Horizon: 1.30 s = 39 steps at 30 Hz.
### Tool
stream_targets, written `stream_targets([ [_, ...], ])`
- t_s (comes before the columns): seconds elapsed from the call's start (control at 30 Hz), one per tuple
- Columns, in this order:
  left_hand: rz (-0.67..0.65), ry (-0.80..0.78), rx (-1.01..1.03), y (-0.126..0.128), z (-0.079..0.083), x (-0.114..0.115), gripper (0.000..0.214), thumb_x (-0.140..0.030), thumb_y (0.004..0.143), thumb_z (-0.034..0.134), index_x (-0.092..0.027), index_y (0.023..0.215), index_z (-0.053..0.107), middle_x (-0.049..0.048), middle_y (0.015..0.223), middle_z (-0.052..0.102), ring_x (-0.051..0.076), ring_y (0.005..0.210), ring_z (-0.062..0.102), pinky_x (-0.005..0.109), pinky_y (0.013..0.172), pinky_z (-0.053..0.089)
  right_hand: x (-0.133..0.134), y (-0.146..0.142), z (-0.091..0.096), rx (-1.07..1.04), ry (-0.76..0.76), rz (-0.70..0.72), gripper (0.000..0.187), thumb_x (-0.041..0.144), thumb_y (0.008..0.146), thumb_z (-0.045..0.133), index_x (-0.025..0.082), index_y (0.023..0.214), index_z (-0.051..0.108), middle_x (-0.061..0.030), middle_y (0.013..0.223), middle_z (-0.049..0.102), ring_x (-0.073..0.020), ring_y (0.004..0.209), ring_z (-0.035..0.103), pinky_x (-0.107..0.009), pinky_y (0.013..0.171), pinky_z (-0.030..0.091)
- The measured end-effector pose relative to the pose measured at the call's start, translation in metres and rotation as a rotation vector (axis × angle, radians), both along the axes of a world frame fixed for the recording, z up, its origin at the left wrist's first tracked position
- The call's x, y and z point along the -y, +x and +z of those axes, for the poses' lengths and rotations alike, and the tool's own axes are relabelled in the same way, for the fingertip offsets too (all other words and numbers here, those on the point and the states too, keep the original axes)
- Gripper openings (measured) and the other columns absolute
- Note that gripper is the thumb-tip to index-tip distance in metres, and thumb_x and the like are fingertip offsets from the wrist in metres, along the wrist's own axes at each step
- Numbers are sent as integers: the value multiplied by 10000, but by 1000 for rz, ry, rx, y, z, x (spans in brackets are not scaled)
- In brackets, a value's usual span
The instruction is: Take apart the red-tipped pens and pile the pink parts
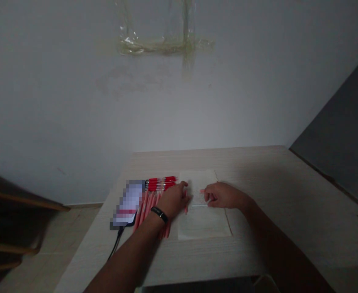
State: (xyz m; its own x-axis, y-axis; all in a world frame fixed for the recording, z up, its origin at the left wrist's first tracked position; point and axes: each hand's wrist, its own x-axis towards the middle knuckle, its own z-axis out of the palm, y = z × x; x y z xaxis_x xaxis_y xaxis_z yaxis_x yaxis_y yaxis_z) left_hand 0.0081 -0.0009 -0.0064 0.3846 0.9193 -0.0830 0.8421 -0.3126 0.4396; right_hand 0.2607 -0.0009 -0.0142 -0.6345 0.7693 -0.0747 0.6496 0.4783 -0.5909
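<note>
My left hand (175,198), with a black band on its wrist, is curled over the edge of a white sheet of paper (201,221), fingers closed round a pink pen part. My right hand (221,195) rests on the same sheet, fingers pinched on a thin white refill (199,205) and a small pink piece (202,190). Several red pens (162,182) lie in a row just behind my left hand. Several pink pen barrels (147,207) lie under and left of my left wrist.
A phone (127,203) with a black cable (116,244) lies at the left of the light wooden table (276,195). A white wall stands close behind, with taped plastic (163,40) on it. Dark wooden rails (14,199) are at the far left.
</note>
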Motion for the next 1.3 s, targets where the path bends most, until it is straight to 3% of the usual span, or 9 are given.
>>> stream_targets([
  [0.37,-10,-16,-71,3,-1,1,518,-229,844,570,-191,1354,486,90,948,729,219,896,687,267,699,431,1,-4,2,0,7,-13,92,227,780,675,181,859,676,7,752,672,-119,643,577,-211,570,345],
  [0.57,-33,8,4,1,0,0,376,-241,864,548,-151,1230,547,80,855,713,209,798,674,267,638,403,1,-4,4,-13,37,-18,73,232,791,678,187,848,673,4,762,679,-124,646,579,-218,575,345],
  [0.7,-40,13,94,-1,0,-3,295,-190,824,575,-168,1118,567,49,830,699,189,757,656,260,624,394,-1,-7,2,-42,95,-102,81,253,802,691,185,843,676,0,755,669,-126,650,568,-224,580,338],
  [0.9,-82,27,275,2,1,-2,391,-159,821,578,-184,1202,493,7,823,650,157,726,613,244,626,404,-3,-21,-8,-352,1,-286,126,299,870,646,182,916,632,8,725,624,-123,644,560,-214,573,375],
  [1.07,-161,38,341,7,6,0,441,-179,826,595,-192,1248,469,-3,821,624,148,729,587,247,651,424,-2,-39,-15,-634,-138,-276,213,365,881,648,188,993,609,6,786,614,-127,708,575,-230,626,432],
  [1.3,-192,67,360,8,8,1,390,-266,881,581,-198,1256,499,25,891,644,155,781,593,273,720,457,-4,-42,-17,-776,-171,-283,233,397,849,682,187,924,614,-4,819,638,-137,727,595,-252,645,463],
])
